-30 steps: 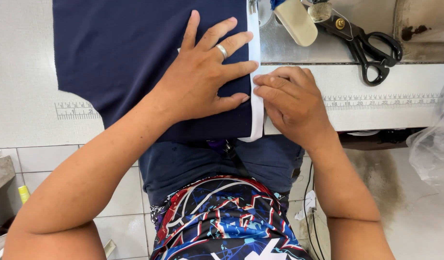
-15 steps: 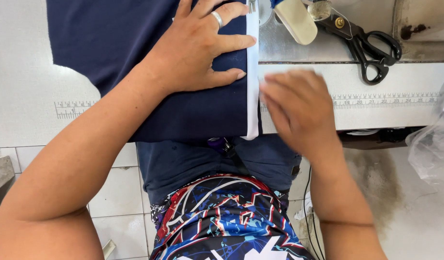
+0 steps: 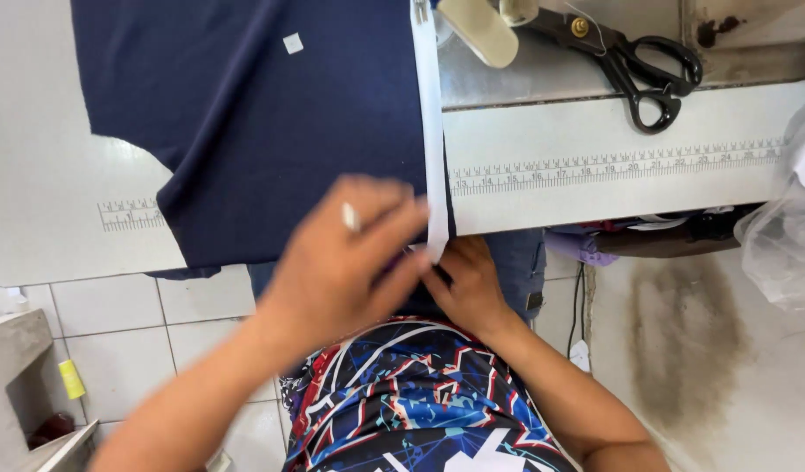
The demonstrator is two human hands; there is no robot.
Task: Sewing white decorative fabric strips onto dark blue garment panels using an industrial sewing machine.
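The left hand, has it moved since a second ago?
Yes. The left hand has slid off the navy cloth toward the person, past the table edge.

Black scissors (image 3: 640,67) lie on the table (image 3: 594,131) beside a ruler strip (image 3: 612,164).
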